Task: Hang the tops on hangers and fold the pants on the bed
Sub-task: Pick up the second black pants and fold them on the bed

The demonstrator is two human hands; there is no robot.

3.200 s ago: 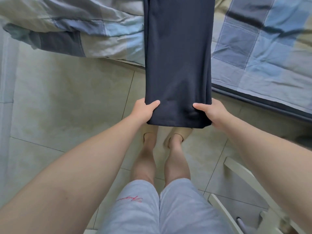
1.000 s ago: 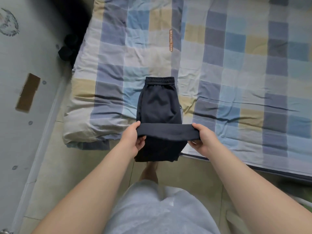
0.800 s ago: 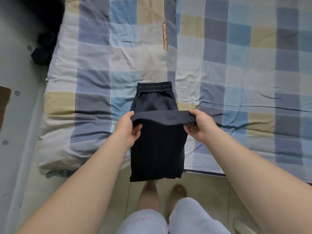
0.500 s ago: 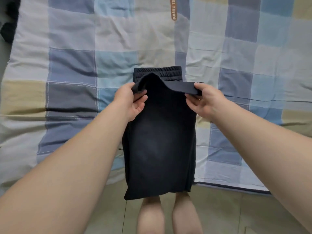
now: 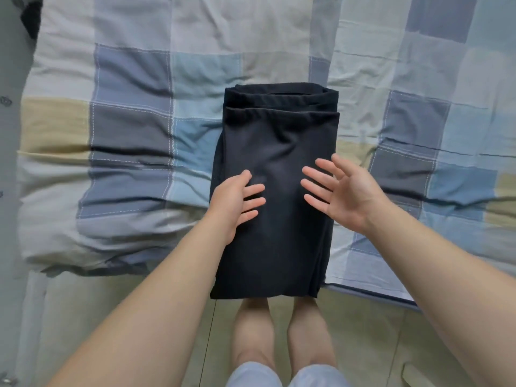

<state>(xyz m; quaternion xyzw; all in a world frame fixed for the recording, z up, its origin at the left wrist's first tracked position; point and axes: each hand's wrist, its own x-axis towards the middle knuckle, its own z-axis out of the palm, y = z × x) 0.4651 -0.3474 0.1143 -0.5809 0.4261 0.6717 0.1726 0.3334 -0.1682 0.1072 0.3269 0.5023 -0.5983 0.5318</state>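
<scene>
A pair of dark navy pants (image 5: pixel 275 141) lies folded in half on the checked bed cover (image 5: pixel 134 129), the leg ends laid up near the waistband at the far end. The near fold hangs a little over the bed's edge. My left hand (image 5: pixel 236 201) rests flat on the left side of the pants with fingers straight. Over the right side, my right hand (image 5: pixel 339 191) has its fingers spread and its palm turned inward. Neither hand grips the cloth.
The bed's front edge (image 5: pixel 371 293) runs across below the pants, with pale floor tiles (image 5: pixel 363 344) and my bare legs (image 5: pixel 276 333) beneath. A grey wall (image 5: pixel 11 191) borders the bed on the left.
Both hands carried the leg ends up over the waistband, laid them down and let go. The hands have since drawn back to the middle of the pants with fingers straight.
</scene>
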